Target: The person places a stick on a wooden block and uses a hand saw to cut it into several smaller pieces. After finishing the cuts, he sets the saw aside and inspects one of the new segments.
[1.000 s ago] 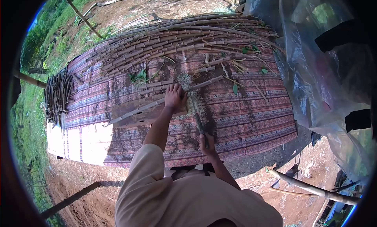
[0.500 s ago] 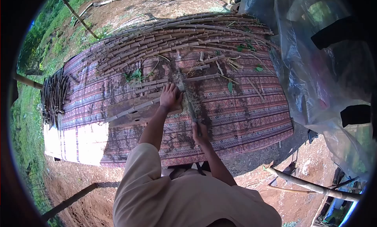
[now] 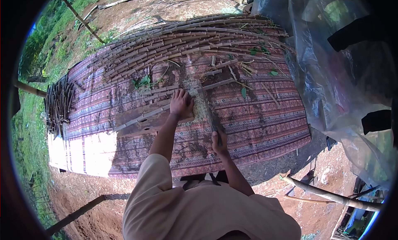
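My left hand (image 3: 181,104) is closed over a knobbly, pale-brown stem (image 3: 150,114), pressing it onto a wooden board (image 3: 132,127). The stem stretches left from under my fingers. In my right hand (image 3: 220,142) is the handle of what looks like a hand saw (image 3: 212,115). Its long, narrow dark blade points away from me, to the right of the left hand and the board's end, apart from the held stem. Pale sawdust (image 3: 200,102) lies between blade and board. Shorter stem pieces (image 3: 218,84) lie just beyond the blade's tip.
A long pile of stems (image 3: 174,43) covers the table's far side. Several short cut pieces are bundled (image 3: 59,101) at the left end. Green leaves (image 3: 143,81) are scattered on the patterned cloth (image 3: 257,124). Plastic sheeting (image 3: 319,74) hangs at the right.
My right hand has moved slightly right and back towards me, drawing the saw away from the stem. The left hand stays on the stem, almost unmoved.
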Available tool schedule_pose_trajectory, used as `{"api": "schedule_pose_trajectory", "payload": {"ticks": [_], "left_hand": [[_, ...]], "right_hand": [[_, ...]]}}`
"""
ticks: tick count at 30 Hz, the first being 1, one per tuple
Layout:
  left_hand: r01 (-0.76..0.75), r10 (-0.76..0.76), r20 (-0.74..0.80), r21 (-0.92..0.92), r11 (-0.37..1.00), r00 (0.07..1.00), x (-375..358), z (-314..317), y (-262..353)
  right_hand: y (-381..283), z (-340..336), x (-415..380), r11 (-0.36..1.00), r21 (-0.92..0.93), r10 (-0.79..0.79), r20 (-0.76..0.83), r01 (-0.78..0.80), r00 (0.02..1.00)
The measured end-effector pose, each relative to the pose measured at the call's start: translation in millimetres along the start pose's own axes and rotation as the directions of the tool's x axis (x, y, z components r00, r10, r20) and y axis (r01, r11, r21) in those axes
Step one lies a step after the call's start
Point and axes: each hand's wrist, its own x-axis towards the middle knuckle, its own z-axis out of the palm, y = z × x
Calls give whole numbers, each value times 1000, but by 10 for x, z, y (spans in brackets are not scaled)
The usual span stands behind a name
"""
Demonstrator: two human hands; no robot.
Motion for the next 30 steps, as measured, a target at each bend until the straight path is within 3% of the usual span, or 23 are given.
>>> {"api": "schedule_pose_trajectory", "payload": {"ticks": [3, 4, 6, 8, 10, 11, 13, 16, 19, 22, 25, 30], "left_hand": [[14, -14, 10, -6, 1000, 1000, -6, -5, -4], [31, -31, 27, -4, 1000, 999, -3, 6, -3], [30, -30, 3, 23, 999, 1000, -9, 24, -11], [47, -46, -19, 62, 997, 999, -8, 47, -1], [69, -66, -28, 106, 992, 997, -5, 36, 59], [78, -76, -26, 74, 994, 997, -3, 35, 97], [94, -94, -13, 9, 996, 996, 0, 2, 274], [62, -66, -86, -56, 997, 994, 62, 58, 584], [61, -68, -63, -103, 993, 996, 128, 178, 970], [32, -44, -72, -163, 986, 996, 169, 323, 1404], [-16, -5, -92, -223, 975, 996, 181, 484, 1804], [40, -58, -57, -269, 962, 997, 146, 720, 2345]], "right_hand": [[-15, -71, 64, 955, 284, 91, -19, -82, 996], [-12, -123, 103, 839, 506, 218, 21, -198, 976], [-7, -302, 164, 429, 821, 403, 200, -377, 893], [-111, -519, 211, 791, 520, 315, 108, -324, 943], [-149, -649, 194, 970, 176, 172, -7, -168, 985], [-159, -716, 216, 984, 126, 132, -23, -128, 991], [-165, -865, 231, 998, 21, 55, -53, -54, 997], [-72, -1112, 268, 997, 41, 73, -81, -70, 994], [36, -1367, 357, 972, -236, -37, -134, 4, 990], [-118, -1683, 430, 911, -412, -20, -110, -27, 994], [-10, -1966, 540, 855, -498, -227, -111, 144, 967], [228, -2444, 732, 752, -617, -288, 10, 232, 958]]}}
